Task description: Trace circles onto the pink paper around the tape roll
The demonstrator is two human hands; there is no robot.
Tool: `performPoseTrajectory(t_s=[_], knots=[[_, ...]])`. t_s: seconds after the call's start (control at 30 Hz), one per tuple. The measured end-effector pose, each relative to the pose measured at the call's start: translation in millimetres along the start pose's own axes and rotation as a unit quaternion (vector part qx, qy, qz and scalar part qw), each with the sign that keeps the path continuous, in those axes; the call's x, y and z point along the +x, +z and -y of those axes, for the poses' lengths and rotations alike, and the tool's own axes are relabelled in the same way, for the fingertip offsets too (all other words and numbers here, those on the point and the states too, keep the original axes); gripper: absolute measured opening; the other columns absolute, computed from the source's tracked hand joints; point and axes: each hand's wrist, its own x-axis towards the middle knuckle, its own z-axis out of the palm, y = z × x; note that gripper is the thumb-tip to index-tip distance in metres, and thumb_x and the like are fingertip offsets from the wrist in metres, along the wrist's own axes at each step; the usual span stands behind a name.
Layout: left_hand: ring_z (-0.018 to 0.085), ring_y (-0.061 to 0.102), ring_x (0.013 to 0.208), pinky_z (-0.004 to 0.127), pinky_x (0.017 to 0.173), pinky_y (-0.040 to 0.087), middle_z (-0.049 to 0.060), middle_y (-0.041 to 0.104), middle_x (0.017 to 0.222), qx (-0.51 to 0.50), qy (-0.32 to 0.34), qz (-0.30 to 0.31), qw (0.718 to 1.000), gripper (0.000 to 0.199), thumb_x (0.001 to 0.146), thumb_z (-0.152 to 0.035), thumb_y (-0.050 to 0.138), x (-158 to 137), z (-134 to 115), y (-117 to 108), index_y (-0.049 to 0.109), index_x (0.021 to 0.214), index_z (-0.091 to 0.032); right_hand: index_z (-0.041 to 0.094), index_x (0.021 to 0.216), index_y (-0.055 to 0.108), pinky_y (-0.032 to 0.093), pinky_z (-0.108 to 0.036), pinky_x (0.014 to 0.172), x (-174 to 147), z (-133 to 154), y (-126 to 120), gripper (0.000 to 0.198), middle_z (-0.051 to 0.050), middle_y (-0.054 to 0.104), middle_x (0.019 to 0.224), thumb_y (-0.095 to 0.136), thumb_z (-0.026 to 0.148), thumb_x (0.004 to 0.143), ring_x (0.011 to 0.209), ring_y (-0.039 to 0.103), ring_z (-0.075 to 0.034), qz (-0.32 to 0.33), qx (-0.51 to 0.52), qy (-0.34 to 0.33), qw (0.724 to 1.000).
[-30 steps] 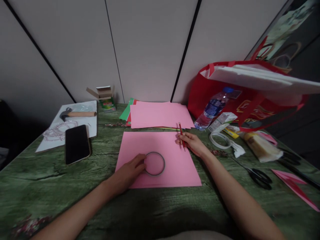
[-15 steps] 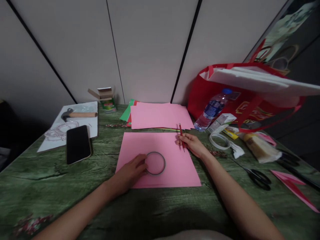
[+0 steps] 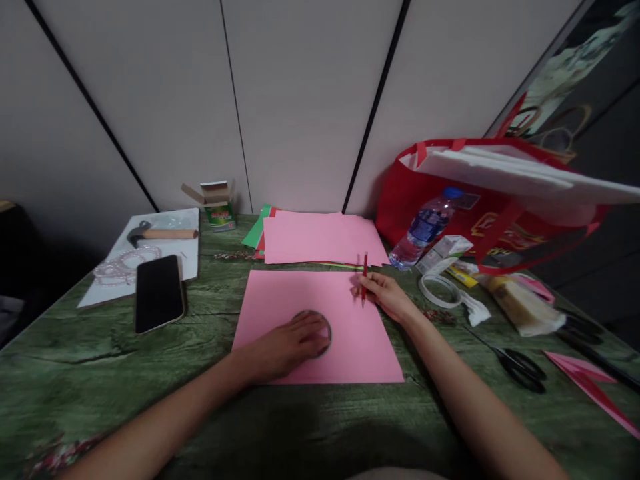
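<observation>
On the green wood-patterned table lies a sheet of pink paper point(image 3: 350, 353). A thin grey ring point(image 3: 331, 329) rests flat on the sheet, near its middle. My left hand point(image 3: 295, 341) covers the left and middle part of the ring, its fingers stretched out over it towards the right rim. At the sheet's upper right, my right hand point(image 3: 383, 292) grips a red pencil point(image 3: 365, 280) between thumb and fingers. The pencil stands almost upright, tip down; whether the tip touches the paper I cannot tell.
Behind the sheet is a stack of pink paper point(image 3: 320, 237). A phone point(image 3: 159, 293), a hammer point(image 3: 167, 234) and a small box point(image 3: 219, 212) sit at left. To the right are a water bottle point(image 3: 425, 227), a tape roll point(image 3: 440, 293), scissors point(image 3: 520, 369) and a red bag point(image 3: 400, 193).
My left hand has moved right, from the ring's left edge to on top of it, fingers now across it. My right hand keeps the pencil, now tilted slightly differently. The view has shifted a little.
</observation>
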Motion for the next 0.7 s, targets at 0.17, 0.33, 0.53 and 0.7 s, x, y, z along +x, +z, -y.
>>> performPoseTrajectory(t_s=[0.17,0.33,0.53,0.7], knots=[[0.021,0.036,0.127,0.041,0.110,0.026,0.012,0.051,0.126,0.006,-0.003,-0.001,1.000,0.030,0.095,-0.013,0.036,-2.6,1.0,4.1,0.049,0.122,-0.016,0.020,0.074,0.050,0.054,-0.029,0.058,4.4,3.0,40.1,0.049,0.003,0.061,0.058,0.075,0.058,0.054,0.053,0.061,-0.014,-0.022,0.017,-0.030,0.999],[0.023,0.034,0.129,0.042,0.110,0.026,0.012,0.053,0.123,0.031,-0.006,0.024,0.999,0.032,0.096,-0.014,0.033,-2.8,2.1,6.1,0.049,0.123,-0.015,0.021,0.080,0.047,0.052,-0.026,0.050,4.4,4.0,96.4,0.040,0.004,0.062,0.057,0.068,0.051,0.065,0.049,0.060,-0.013,0.038,0.005,-0.051,0.998],[0.025,0.037,0.129,0.044,0.110,0.025,0.011,0.054,0.124,0.047,-0.016,0.037,0.998,0.033,0.095,-0.012,0.034,-3.1,2.7,7.9,0.050,0.123,-0.016,0.021,0.083,0.047,0.049,-0.023,0.047,0.0,2.9,125.7,0.020,0.004,0.061,0.061,0.058,0.037,0.076,0.049,0.060,-0.012,0.096,-0.079,-0.076,0.989],[0.026,0.035,0.130,0.047,0.109,0.025,0.011,0.054,0.124,0.022,-0.022,0.031,0.999,0.036,0.092,-0.009,0.037,-2.7,2.4,6.4,0.050,0.125,-0.017,0.021,0.086,0.046,0.051,-0.023,0.050,-4.3,-1.3,129.9,0.016,0.004,0.061,0.063,0.055,0.032,0.080,0.053,0.062,-0.013,0.114,-0.092,-0.071,0.987]])
